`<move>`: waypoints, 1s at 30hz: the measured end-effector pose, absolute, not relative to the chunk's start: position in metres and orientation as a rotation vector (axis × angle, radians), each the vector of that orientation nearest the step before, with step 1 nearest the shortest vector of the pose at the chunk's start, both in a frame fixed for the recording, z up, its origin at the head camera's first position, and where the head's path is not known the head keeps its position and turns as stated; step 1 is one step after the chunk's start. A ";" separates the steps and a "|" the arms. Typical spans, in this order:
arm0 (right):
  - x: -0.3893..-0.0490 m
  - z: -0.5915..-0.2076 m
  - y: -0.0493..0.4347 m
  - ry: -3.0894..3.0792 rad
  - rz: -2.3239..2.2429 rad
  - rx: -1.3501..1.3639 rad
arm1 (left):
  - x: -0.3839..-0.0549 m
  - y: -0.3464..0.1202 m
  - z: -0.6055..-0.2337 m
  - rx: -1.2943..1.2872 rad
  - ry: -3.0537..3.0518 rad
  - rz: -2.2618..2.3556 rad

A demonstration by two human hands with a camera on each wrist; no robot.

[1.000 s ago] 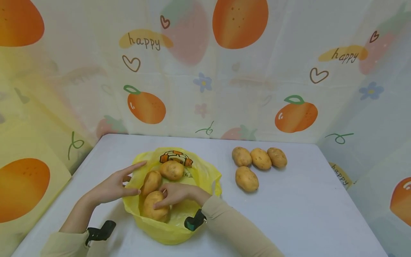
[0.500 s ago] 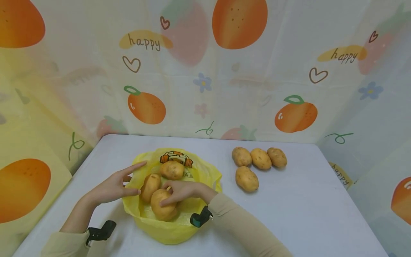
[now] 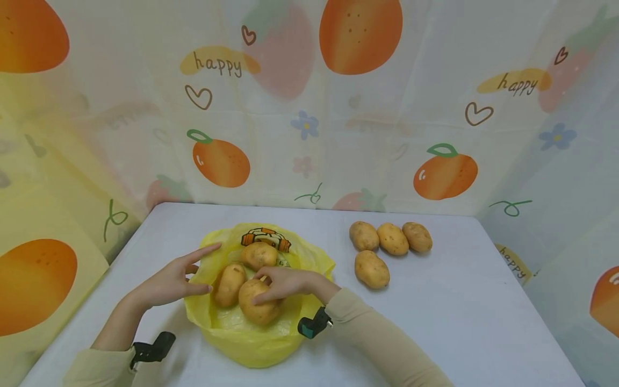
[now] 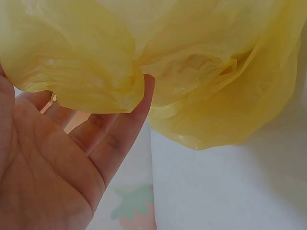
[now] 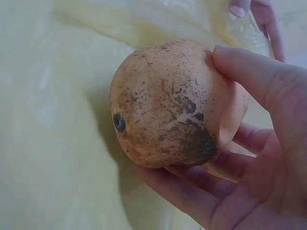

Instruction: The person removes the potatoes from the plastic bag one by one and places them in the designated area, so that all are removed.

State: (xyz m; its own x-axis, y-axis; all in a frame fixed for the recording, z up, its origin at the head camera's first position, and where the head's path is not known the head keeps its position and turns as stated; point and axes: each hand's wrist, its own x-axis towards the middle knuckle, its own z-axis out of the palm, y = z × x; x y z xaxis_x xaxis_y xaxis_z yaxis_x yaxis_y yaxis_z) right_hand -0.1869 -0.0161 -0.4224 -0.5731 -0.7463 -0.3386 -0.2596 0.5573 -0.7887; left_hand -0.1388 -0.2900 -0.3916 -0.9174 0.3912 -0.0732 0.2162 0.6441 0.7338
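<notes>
Yellow translucent plastic bag (image 3: 256, 352) lies open-mouthed on the white table (image 3: 459, 322), with two loose potatoes (image 3: 229, 285) inside. Right hand (image 3: 290, 282) reaches into the bag, thumb and fingers curled round a third, dark-blotched potato (image 5: 163, 105), just beside the loose one at left; left hand (image 3: 166, 282) has fingers and thumb spread wide, touching the bag's left rim without a grip. Four further potatoes (image 3: 371, 270) sit grouped on the table, right of the bag.
</notes>
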 end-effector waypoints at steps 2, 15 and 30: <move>-0.187 -0.421 -0.014 2.109 -0.929 -0.803 | -0.139 -0.290 -0.392 0.497 2.643 1.131; -0.188 -0.409 0.005 2.205 -0.941 -0.815 | -0.138 -0.289 -0.392 0.520 2.649 1.133; -0.188 -0.399 0.028 2.337 -1.006 -0.816 | -0.138 -0.289 -0.392 0.515 2.634 1.141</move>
State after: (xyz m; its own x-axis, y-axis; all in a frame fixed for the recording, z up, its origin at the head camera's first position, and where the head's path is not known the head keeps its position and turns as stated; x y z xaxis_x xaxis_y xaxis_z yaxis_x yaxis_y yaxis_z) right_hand -0.1880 0.0276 -0.3990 -0.7154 -0.6757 -0.1778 -0.3351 0.5551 -0.7613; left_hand -0.1382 -0.2891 -0.3920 -0.9132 0.4024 -0.0646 0.2280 0.6359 0.7373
